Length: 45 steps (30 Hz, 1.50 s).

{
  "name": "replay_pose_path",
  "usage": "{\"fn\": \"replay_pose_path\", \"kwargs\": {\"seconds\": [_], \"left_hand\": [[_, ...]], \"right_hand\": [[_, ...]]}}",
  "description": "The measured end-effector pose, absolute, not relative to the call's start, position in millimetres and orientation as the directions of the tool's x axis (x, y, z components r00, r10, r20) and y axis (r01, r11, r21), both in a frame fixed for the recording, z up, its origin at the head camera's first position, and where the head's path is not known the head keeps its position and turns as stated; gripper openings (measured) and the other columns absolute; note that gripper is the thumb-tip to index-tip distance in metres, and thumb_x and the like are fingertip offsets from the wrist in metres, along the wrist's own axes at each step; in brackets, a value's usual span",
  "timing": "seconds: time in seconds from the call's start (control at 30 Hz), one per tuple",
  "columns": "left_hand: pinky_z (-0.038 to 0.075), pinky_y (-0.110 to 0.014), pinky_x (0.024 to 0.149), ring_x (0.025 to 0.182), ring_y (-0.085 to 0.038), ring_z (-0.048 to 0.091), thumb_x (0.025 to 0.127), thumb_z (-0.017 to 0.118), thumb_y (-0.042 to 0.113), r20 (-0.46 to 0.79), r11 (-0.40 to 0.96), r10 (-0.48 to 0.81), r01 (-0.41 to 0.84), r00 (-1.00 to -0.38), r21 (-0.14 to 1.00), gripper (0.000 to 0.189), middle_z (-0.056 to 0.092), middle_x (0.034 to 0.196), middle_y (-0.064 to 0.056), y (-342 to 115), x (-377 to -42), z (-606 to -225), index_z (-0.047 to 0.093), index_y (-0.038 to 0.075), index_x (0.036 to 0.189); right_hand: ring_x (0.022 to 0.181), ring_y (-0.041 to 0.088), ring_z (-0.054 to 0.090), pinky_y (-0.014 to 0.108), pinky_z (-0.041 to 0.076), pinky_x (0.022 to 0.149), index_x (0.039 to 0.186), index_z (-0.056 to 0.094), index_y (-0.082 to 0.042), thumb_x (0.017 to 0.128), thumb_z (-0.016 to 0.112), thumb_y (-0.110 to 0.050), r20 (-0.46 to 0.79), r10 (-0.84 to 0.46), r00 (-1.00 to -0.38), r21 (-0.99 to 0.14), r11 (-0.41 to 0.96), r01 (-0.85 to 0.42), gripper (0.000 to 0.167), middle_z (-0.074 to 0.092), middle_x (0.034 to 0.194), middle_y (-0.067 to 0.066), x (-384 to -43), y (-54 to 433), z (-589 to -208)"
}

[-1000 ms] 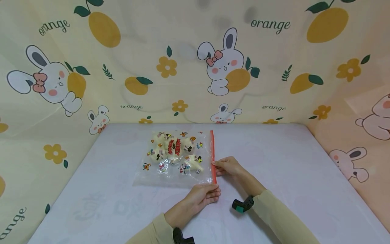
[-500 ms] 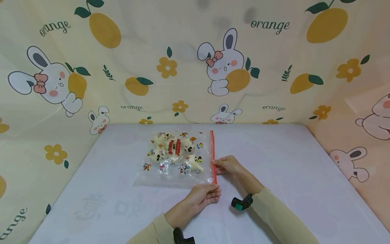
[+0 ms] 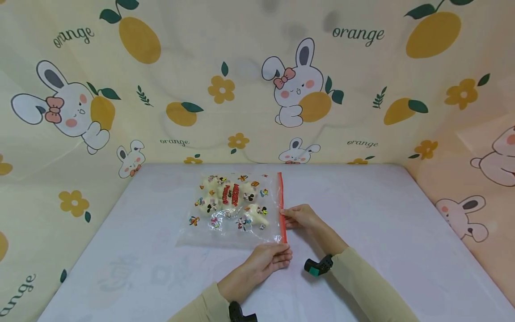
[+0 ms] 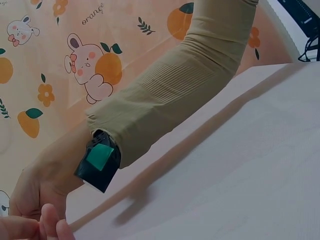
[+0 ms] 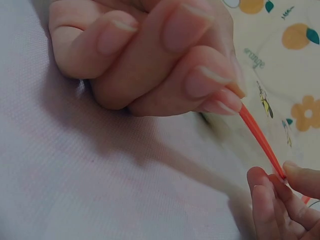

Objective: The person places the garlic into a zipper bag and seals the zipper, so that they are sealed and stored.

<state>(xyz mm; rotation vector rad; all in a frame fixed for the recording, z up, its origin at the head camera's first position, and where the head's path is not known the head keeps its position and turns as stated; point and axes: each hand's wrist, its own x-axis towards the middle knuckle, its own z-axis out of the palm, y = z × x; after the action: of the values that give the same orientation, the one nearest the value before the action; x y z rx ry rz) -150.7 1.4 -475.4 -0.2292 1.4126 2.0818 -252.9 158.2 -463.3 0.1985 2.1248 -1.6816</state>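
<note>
A clear zip bag (image 3: 267, 188) printed with cartoon characters and red lettering lies flat on the table, with several pale, lumpy pieces inside. Its red zip strip (image 3: 281, 192) runs along the right side. At the strip's near end, my left hand (image 3: 261, 264) pinches the corner between thumb and fingers. Farther up that strip my right hand (image 3: 304, 218) pinches it from the right side. The right wrist view shows the red strip (image 5: 261, 137) stretched between my right hand (image 5: 150, 60) and my left hand (image 5: 285, 205). In the left wrist view the bag is out of sight.
The bag rests on a white-covered table (image 3: 382, 232). Behind and beside it hangs a cream cloth (image 3: 249, 58) with rabbits and oranges. A black wrist device (image 3: 318, 266) with a green patch sits on the right forearm. A black object (image 4: 302, 17) stands beyond the table.
My right hand has slid slightly along the red strip, away from my left hand. The left hand and the bag have stayed nearly still.
</note>
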Motion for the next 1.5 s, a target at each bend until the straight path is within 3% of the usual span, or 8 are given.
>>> {"fn": "replay_pose_path", "kwargs": {"seconds": [1.5], "left_hand": [[0.057,-0.017,0.072,0.074,-0.004,0.065,0.095,0.058,0.014,-0.462,-0.238,0.382,-0.569,-0.8,0.788,0.031,0.067,0.078,0.003,1.7,-151.3,-476.6,0.06,-0.008,0.118]], "right_hand": [[0.055,0.005,0.063,0.017,0.056,0.056,0.112,0.064,0.009,0.092,0.065,-0.025,-0.436,-0.072,-0.897,-0.884,0.217,0.413,0.039,0.064,0.062,-0.005,-268.5,154.8,-463.9]]}}
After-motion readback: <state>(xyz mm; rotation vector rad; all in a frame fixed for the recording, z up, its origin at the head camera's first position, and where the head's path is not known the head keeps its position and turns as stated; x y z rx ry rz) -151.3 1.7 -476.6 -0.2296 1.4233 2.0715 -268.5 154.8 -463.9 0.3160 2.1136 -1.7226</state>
